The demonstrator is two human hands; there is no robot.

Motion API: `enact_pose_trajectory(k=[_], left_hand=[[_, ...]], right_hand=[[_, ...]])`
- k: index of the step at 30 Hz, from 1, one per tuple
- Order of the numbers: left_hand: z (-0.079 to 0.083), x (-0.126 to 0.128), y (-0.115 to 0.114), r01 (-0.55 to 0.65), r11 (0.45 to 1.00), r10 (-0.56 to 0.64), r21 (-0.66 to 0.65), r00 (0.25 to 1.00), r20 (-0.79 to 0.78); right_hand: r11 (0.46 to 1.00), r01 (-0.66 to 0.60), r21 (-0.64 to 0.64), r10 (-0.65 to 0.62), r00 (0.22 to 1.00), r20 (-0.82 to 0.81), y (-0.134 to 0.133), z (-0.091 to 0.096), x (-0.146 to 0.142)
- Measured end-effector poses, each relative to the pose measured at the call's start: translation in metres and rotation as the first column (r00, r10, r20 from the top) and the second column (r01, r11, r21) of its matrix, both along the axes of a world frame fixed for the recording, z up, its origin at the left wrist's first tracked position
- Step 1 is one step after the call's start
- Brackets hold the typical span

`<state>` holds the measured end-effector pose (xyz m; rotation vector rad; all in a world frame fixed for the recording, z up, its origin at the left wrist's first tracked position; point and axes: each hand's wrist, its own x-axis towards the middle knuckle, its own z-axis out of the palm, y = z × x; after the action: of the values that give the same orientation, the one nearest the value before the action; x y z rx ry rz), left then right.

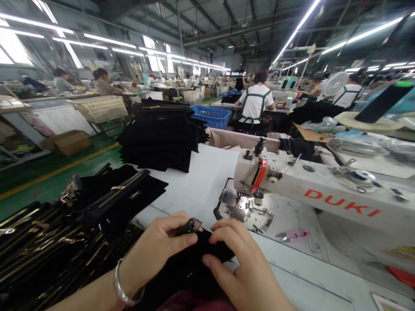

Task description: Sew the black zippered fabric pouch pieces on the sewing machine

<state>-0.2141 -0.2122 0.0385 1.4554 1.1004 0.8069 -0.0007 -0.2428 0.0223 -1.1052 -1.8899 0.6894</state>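
Note:
A black fabric piece point(181, 270) lies across the front edge of the sewing table, below both hands. My left hand point(168, 239), a bracelet on its wrist, pinches a folded black end point(193, 225) that looks like zipper tape; its details are too small to make out. Thumb and fingers of my right hand point(243, 261) are bent around the right edge of the same fabric, closed on it. Just beyond my hands stands the sewing machine point(308, 185), its metal presser area point(248, 207) apart from the cloth.
Pink-handled thread snips point(296, 235) rest beside the machine. Stacked black fabric panels point(158, 142) stand at the table's back left. Many black zipper strips point(39, 246) are heaped on the left. Behind are a blue basket point(212, 115) and a seated person point(256, 103).

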Motion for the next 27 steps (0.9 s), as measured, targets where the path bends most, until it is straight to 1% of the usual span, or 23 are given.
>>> enact_pose_trajectory(k=[2, 4, 7, 10, 12, 15, 19, 23, 25, 27], left_hand=[[-0.0022, 0.0003, -0.0018, 0.004, 0.999, -0.003, -0.049, 1.0, 0.025], [-0.0052, 0.0005, -0.0037, 0.009, 0.99, 0.007, -0.137, 0.993, 0.114], [-0.0082, 0.0006, -0.0062, 0.025, 0.964, 0.042, -0.264, 0.969, 0.244], [-0.0097, 0.0003, -0.0076, 0.026, 0.944, 0.074, -0.329, 0.955, 0.287], [-0.0105, 0.0, -0.008, 0.017, 0.946, 0.076, -0.324, 0.959, 0.273], [-0.0106, 0.0005, -0.0077, -0.001, 0.956, 0.065, -0.293, 0.976, 0.207], [-0.0083, 0.0019, -0.0059, -0.019, 0.967, 0.049, -0.253, 0.992, 0.112], [-0.0079, 0.0014, -0.0041, -0.048, 0.977, 0.056, -0.21, 0.998, 0.031], [-0.0091, 0.0003, -0.0037, -0.046, 0.978, 0.052, -0.205, 0.998, 0.023], [-0.0107, -0.0007, -0.0035, -0.036, 0.978, 0.049, -0.205, 0.997, 0.061]], right_hand=[[0.999, 0.0, -0.035, 0.001, 1.0, 0.014, 0.001, 0.0011, -0.0008], [0.996, 0.011, -0.089, -0.008, 0.999, 0.038, 0.002, 0.0004, -0.0006], [0.982, 0.035, -0.187, -0.021, 0.997, 0.076, 0.0024, -0.0007, 0.0021], [0.975, 0.044, -0.22, -0.038, 0.999, 0.034, 0.0015, -0.0004, 0.0052], [0.976, 0.038, -0.215, -0.042, 0.999, -0.015, 0.0007, -0.0003, 0.0065], [0.973, 0.041, -0.229, -0.055, 0.997, -0.056, -0.0003, -0.0016, 0.0071], [0.964, 0.038, -0.262, -0.058, 0.996, -0.069, -0.0002, -0.0047, 0.0078], [0.97, 0.033, -0.241, -0.05, 0.997, -0.066, 0.0001, -0.0064, 0.0084], [0.969, 0.037, -0.243, -0.053, 0.997, -0.058, -0.0001, -0.0067, 0.0084], [0.963, 0.046, -0.264, -0.06, 0.997, -0.045, -0.0003, -0.007, 0.0084]])
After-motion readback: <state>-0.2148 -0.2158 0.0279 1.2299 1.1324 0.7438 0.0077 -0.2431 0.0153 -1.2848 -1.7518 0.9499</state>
